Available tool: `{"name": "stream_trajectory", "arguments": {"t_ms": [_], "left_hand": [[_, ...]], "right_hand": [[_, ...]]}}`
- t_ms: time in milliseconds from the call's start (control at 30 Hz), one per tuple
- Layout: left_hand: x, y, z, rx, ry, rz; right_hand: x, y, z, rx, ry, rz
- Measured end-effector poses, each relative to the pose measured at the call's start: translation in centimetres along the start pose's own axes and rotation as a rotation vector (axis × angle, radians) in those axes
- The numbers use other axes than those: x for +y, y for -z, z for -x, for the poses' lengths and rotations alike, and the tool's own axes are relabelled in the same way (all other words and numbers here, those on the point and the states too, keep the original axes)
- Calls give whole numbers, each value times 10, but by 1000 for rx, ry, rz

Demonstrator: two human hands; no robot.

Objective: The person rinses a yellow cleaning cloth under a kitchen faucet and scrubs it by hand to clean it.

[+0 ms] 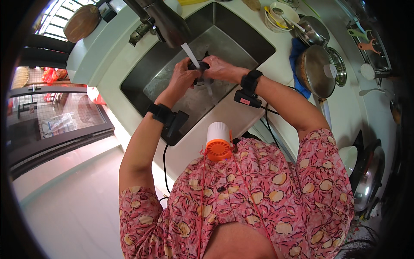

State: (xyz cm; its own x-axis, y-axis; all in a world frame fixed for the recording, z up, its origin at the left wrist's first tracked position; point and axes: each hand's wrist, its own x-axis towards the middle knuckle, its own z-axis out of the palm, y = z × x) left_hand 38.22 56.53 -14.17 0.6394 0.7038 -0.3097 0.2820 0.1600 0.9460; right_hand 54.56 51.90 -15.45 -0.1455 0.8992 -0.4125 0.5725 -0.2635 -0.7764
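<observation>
Water streams from the dark faucet (165,24) into the grey sink basin (233,42). Under that stream, a small dark round object (201,65) is gripped between both hands; its exact kind is hard to make out. My left hand (181,75) holds its left side, with fingers curled around it. On the other side, my right hand (223,68) grips its upper right edge. Fingers cover much of the object, and water runs off below it onto the wet basin floor. Each wrist wears a black strap with a small device and cable.
Right of the sink, a metal pot with a lid (318,71) rests near a blue cloth (297,51). Stacked bowls (281,16) with a spoon stand at the back right. Peelers (368,45) hang on the right wall. A white and orange portable fan (219,142) hangs at my chest.
</observation>
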Motion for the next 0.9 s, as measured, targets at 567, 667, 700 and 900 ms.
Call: {"name": "stream_trajectory", "arguments": {"t_ms": [567, 667, 700, 900], "left_hand": [[-39, -15, -21, 57, -88, -15], [-58, -22, -27, 199, -304, -181], [-53, -27, -26, 262, -429, -252], [-34, -7, -15, 137, -61, -17]], "right_hand": [[-6, -3, 8, 221, 219, -70], [-10, -6, 8, 232, 210, -21], [-7, -7, 8, 243, 193, -11], [-16, -7, 15, 168, 71, -421]]}}
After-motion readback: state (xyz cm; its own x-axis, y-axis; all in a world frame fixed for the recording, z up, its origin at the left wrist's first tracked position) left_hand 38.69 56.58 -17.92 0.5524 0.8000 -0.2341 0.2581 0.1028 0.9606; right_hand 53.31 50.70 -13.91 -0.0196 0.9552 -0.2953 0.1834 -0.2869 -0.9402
